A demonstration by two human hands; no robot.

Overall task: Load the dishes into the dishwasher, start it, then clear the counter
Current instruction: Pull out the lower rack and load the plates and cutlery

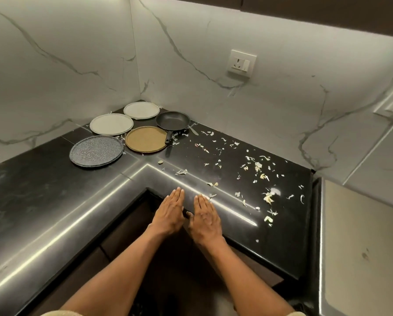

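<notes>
From the head camera we see our left hand (169,214) and right hand (205,218) lying flat, palms down and side by side, on the inner corner edge of the black counter (54,183); the fingers are straight and neither hand has hold of anything.

The dishes sit well beyond our fingertips, in the far corner against the marble wall (77,53): a speckled grey plate (96,150) ahead and to the left of the left hand, a tan plate (145,139) straight ahead past it, two pale plates (111,124) (141,110) further back, and a black frying pan (172,120) beside them, its handle overlapping the tan plate's rim. A knife (193,130) pokes out just beyond the pan. Vegetable scraps (258,166) lie scattered ahead and to the right of the right hand, a few almost touching its fingertips.

No dishwasher shows here. We judge nothing is loaded yet, so the first step is gathering. We would lift the pan off first to free the tan plate, then stack the plates largest underneath, carry them with both hands, and leave the scraps for last
</notes>
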